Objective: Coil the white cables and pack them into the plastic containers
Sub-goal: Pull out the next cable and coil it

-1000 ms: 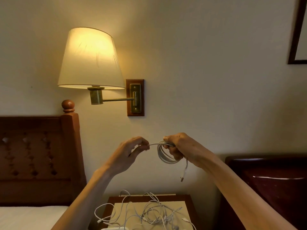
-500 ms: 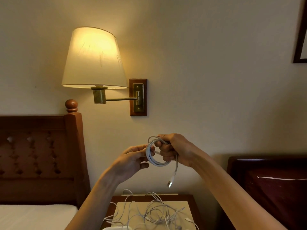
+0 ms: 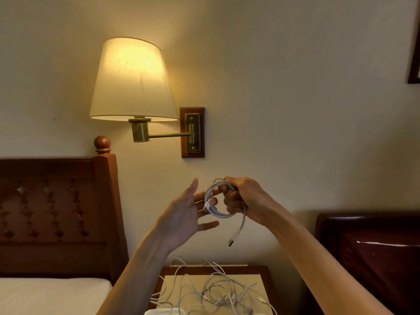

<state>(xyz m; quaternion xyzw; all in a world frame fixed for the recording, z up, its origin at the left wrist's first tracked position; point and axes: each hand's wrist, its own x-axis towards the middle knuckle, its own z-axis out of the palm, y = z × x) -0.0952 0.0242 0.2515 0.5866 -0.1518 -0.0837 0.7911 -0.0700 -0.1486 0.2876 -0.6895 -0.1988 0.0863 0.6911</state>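
Observation:
A coiled white cable (image 3: 218,212) hangs in the air in front of the wall, held at its top by my right hand (image 3: 243,197). One end with a USB plug (image 3: 231,242) dangles below the coil. My left hand (image 3: 184,219) is just left of the coil with fingers spread, its fingertips reaching through or behind the loop near a small connector. A tangle of loose white cables (image 3: 213,292) lies on the nightstand (image 3: 263,271) below. A white rim (image 3: 163,312) shows at the bottom edge; whether it is a container is unclear.
A lit wall lamp (image 3: 133,80) hangs above left. A wooden headboard (image 3: 56,212) and a bed with a white sheet (image 3: 50,294) are at left. A dark glossy piece of furniture (image 3: 375,253) stands at right. A picture frame corner (image 3: 414,64) is at the upper right.
My left hand let go of the cable and opened its fingers beside the coil. The last stretch of cable has joined the loop held by my right hand.

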